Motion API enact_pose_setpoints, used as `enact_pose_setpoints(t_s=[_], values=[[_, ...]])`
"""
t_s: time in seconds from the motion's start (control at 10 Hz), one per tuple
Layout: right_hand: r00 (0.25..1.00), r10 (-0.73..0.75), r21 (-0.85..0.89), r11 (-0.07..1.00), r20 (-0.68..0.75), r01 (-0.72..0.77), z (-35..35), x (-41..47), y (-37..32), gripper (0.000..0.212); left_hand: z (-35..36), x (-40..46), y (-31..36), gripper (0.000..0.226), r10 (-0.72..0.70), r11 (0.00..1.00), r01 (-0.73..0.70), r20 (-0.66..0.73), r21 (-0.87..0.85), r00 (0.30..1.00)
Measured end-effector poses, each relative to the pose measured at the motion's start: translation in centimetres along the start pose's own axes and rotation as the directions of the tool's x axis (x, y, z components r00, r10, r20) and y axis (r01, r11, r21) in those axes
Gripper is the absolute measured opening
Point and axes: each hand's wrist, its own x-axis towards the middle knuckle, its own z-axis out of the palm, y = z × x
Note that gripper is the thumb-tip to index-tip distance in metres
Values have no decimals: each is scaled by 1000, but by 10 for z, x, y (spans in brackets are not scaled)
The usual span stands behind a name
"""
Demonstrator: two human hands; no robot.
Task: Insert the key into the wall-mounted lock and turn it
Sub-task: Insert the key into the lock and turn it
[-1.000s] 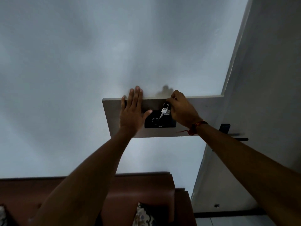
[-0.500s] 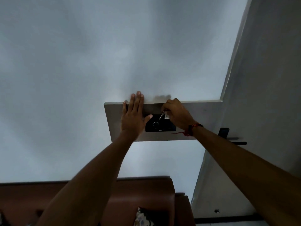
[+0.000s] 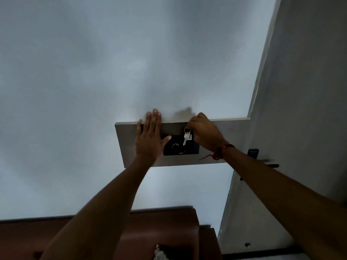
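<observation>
The right hand (image 3: 203,133) is pinching a key ring (image 3: 187,129) between closed fingertips, and a silver key (image 3: 185,138) is hanging from it, blade pointing down toward 6 o'clock, with a small white tag beside it. The key is dangling in front of the black lock (image 3: 181,148), its tip just at 1 o'clock from the round dial; it is not seated in any keyhole that can be seen. The left hand (image 3: 150,139) is lying flat and open, fingers extended toward 12 o'clock, pressing on the grey panel (image 3: 225,132) at 9 o'clock of the lock, thumb touching the lock's upper left corner. A red thread band (image 3: 220,152) is circling the right wrist. A brown sofa (image 3: 163,233) is showing at 6 o'clock.
</observation>
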Motion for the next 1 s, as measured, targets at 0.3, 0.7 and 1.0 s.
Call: enact_pose_setpoints(t_s=[0.3,0.7,1.0], values=[[985,147,155,975,90,-159,17,8,-11,11,0,0,0,92,0,1000,0,9,-5,1000],[979,174,87,979,109,-184,18,-1,-16,13,-5,0,2,92,-13,1000,13,76,7,997],[958,160,66,981,236,-180,0,3,-21,20,-36,0,7,90,-12,1000,12,236,1,972]])
